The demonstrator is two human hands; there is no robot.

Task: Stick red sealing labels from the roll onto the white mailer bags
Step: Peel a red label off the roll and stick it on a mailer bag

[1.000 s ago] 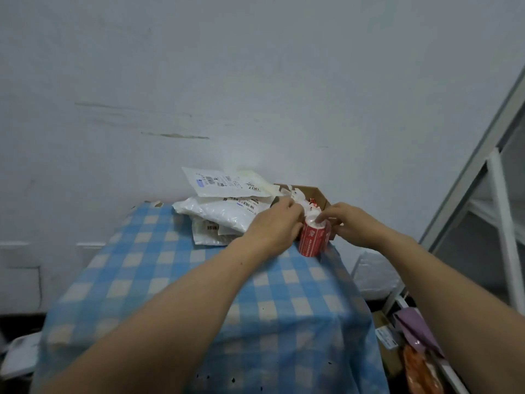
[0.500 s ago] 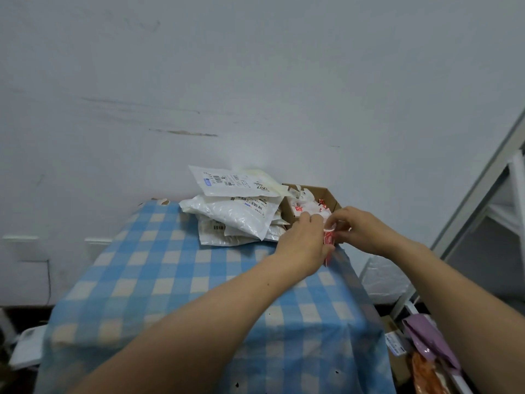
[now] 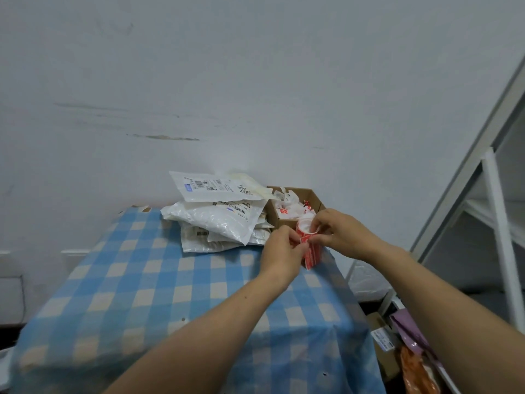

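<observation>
head view: a label is being peeled, none seen stuck on yet
the roll (image 3: pixel 312 253) is held upright, pinched by the right hand's (image 3: pixel 339 236) curled fingers, near the table's (image 3: pixel 142 280) right edge and just before the box (image 3: pixel 314 194). a red label (image 3: pixel 301 239) at its side is pinched by the left hand (image 3: pixel 281 251). no red is seen on the bags (image 3: pixel 216 221) stacked just left, so all sticking is judged undone. much of the table is left open nearer the camera.
</observation>
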